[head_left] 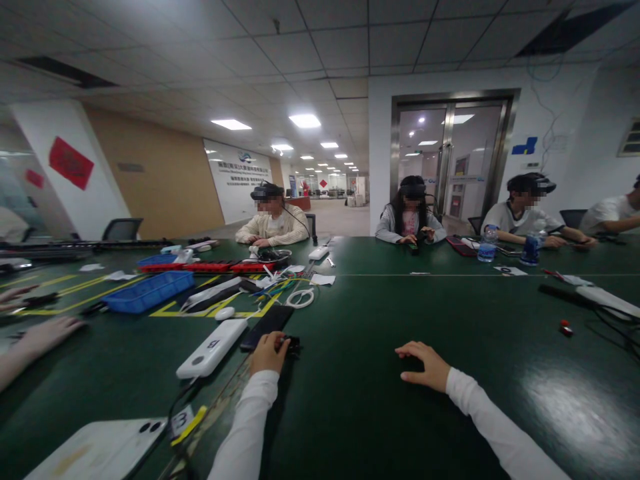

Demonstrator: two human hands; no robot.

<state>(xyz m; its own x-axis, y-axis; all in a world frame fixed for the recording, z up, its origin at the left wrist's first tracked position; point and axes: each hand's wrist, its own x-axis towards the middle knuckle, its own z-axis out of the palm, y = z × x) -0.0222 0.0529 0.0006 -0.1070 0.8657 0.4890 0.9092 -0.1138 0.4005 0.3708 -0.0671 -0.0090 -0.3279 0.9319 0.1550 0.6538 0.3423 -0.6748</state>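
Note:
My left hand [269,353] is closed on a small black object [293,344] at the table's near middle; its kind is too small and dark to make out. Just behind that hand lies a flat black phone-like slab [267,327]. To its left rests a white power bank [213,348] with a cable at its near end. My right hand [425,365] hovers at or just over the green tabletop [350,407], thumb and fingers apart, holding nothing. Whether it touches the surface, I cannot tell.
A blue tray [149,293], tangled cables [285,287] and a white phone [100,448] lie to the left. Another person's hand [53,333] reaches in there. Several people in headsets sit across, near water bottles [487,244]. A small red-and-black item [566,328] lies right.

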